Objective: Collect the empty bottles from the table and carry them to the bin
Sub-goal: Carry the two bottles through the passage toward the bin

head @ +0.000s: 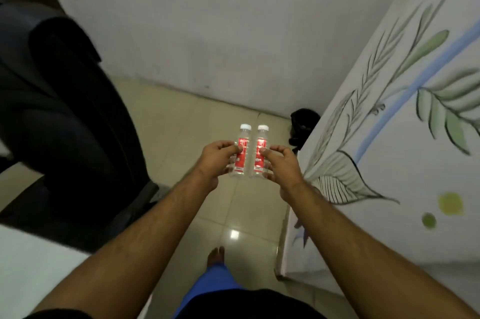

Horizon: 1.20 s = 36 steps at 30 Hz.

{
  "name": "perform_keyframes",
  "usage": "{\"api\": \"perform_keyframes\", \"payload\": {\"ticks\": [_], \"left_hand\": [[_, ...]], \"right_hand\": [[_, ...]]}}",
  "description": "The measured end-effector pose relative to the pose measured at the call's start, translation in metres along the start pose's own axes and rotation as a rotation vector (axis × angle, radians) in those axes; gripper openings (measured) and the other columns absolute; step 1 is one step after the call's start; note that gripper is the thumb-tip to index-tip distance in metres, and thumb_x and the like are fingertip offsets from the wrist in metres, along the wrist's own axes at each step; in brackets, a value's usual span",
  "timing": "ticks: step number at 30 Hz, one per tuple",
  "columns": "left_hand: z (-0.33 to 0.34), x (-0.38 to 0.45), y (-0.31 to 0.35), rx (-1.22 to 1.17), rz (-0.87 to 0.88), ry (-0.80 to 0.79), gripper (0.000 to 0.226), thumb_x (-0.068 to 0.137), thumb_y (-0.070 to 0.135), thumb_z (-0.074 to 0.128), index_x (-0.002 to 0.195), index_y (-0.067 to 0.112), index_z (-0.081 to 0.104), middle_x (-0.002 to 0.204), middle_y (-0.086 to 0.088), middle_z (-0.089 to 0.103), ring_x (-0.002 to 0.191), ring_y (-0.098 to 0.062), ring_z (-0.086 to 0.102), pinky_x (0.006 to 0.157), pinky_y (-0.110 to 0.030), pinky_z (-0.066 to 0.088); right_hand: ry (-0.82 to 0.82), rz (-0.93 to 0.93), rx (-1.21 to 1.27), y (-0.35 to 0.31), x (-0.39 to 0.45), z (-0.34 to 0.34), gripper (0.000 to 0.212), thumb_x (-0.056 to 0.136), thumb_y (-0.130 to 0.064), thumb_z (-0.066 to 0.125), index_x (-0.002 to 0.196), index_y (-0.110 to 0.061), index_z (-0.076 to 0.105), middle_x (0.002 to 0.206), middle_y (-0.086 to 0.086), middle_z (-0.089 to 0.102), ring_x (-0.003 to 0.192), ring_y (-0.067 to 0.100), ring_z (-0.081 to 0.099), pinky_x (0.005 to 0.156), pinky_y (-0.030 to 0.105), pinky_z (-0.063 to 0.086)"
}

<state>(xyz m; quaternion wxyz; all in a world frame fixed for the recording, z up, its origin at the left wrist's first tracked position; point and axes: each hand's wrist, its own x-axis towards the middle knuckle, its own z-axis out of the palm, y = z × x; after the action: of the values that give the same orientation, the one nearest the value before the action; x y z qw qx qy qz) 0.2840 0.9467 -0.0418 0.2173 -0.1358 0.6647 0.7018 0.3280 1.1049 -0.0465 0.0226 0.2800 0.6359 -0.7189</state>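
Observation:
Two small clear plastic bottles with white caps and red labels are held upright side by side in front of me, above the tiled floor. My left hand (217, 159) grips the left bottle (242, 142) around its middle. My right hand (281, 163) grips the right bottle (260, 143) the same way. The two bottles are nearly touching. No bin shows in this view.
A bed with a white leaf-print sheet (405, 137) fills the right side. A dark office chair (67, 116) stands at the left. A black object (302, 126) lies on the floor by the far wall (233, 20). A narrow strip of beige tiled floor (233, 215) runs ahead, with my bare foot (215, 253) on it.

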Motion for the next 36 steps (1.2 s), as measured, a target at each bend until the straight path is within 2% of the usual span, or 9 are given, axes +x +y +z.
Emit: {"api": "perform_keyframes", "payload": {"ticks": [5,12,17,19,22,26,29,32,36], "left_hand": [[0.024,0.111,0.075,0.072,-0.007,-0.044,0.017,0.090,0.015,0.068,0.107,0.012,0.068,0.094,-0.005,0.071,0.075,-0.016,0.068,0.058,-0.026,0.053],[0.095,0.268,0.129,0.210,-0.012,-0.132,0.028,0.089,0.016,0.070,0.117,0.012,0.068,0.104,-0.011,0.075,0.081,-0.020,0.073,0.057,-0.028,0.057],[0.170,0.392,0.155,0.333,-0.061,-0.178,0.028,0.088,0.016,0.071,0.115,0.011,0.069,0.103,-0.012,0.075,0.085,-0.023,0.071,0.070,-0.036,0.060],[0.211,0.434,0.171,0.399,-0.083,-0.199,0.027,0.087,0.014,0.071,0.113,0.010,0.070,0.099,-0.009,0.074,0.083,-0.022,0.068,0.063,-0.029,0.053],[0.253,0.484,0.194,0.467,-0.057,-0.202,0.031,0.086,0.010,0.071,0.117,0.009,0.069,0.102,-0.010,0.074,0.085,-0.023,0.068,0.067,-0.029,0.053],[0.303,0.549,0.221,0.528,-0.004,-0.246,0.029,0.089,0.004,0.066,0.118,0.005,0.069,0.100,-0.008,0.071,0.082,-0.018,0.067,0.070,-0.029,0.055],[0.344,0.611,0.233,0.596,-0.026,-0.340,0.031,0.090,0.005,0.066,0.121,0.007,0.068,0.101,-0.008,0.070,0.092,-0.023,0.070,0.084,-0.041,0.059],[0.377,0.672,0.233,0.713,-0.043,-0.475,0.026,0.092,0.009,0.064,0.117,0.010,0.069,0.101,-0.008,0.072,0.095,-0.026,0.071,0.088,-0.046,0.059],[0.428,0.759,0.216,0.843,-0.093,-0.664,0.025,0.090,0.013,0.065,0.114,0.012,0.071,0.101,-0.011,0.074,0.090,-0.024,0.072,0.086,-0.042,0.060]], "right_hand": [[0.066,-0.009,0.021,-0.057,0.104,0.014,0.036,0.093,-0.023,0.070,0.124,-0.014,0.054,0.114,0.009,0.068,0.100,0.027,0.073,0.076,0.041,0.063],[0.185,0.002,0.112,-0.094,0.259,-0.010,0.036,0.092,-0.023,0.072,0.123,-0.014,0.057,0.112,0.014,0.071,0.101,0.032,0.072,0.071,0.041,0.063],[0.271,0.051,0.145,-0.114,0.383,-0.050,0.037,0.088,-0.026,0.075,0.122,-0.018,0.063,0.109,0.008,0.074,0.100,0.027,0.073,0.086,0.053,0.061],[0.316,0.083,0.186,-0.129,0.430,-0.072,0.039,0.088,-0.024,0.075,0.124,-0.016,0.063,0.111,0.009,0.074,0.099,0.026,0.074,0.085,0.052,0.061],[0.349,0.089,0.214,-0.150,0.481,-0.093,0.040,0.089,-0.020,0.076,0.125,-0.012,0.063,0.112,0.011,0.074,0.095,0.026,0.075,0.076,0.044,0.064],[0.408,0.086,0.210,-0.175,0.546,-0.109,0.030,0.089,-0.017,0.074,0.118,-0.013,0.067,0.105,0.008,0.075,0.093,0.026,0.075,0.082,0.048,0.062],[0.502,0.099,0.194,-0.186,0.602,-0.123,0.014,0.091,-0.017,0.072,0.098,-0.028,0.068,0.098,0.001,0.074,0.094,0.025,0.074,0.085,0.049,0.061],[0.587,0.141,0.220,-0.188,0.650,-0.136,0.021,0.094,-0.011,0.068,0.090,-0.031,0.063,0.094,-0.002,0.070,0.088,0.021,0.071,0.083,0.043,0.061],[0.705,0.235,0.285,-0.182,0.716,-0.159,0.016,0.094,-0.009,0.067,0.099,-0.024,0.068,0.092,0.000,0.072,0.081,0.014,0.071,0.075,0.032,0.061]]}}
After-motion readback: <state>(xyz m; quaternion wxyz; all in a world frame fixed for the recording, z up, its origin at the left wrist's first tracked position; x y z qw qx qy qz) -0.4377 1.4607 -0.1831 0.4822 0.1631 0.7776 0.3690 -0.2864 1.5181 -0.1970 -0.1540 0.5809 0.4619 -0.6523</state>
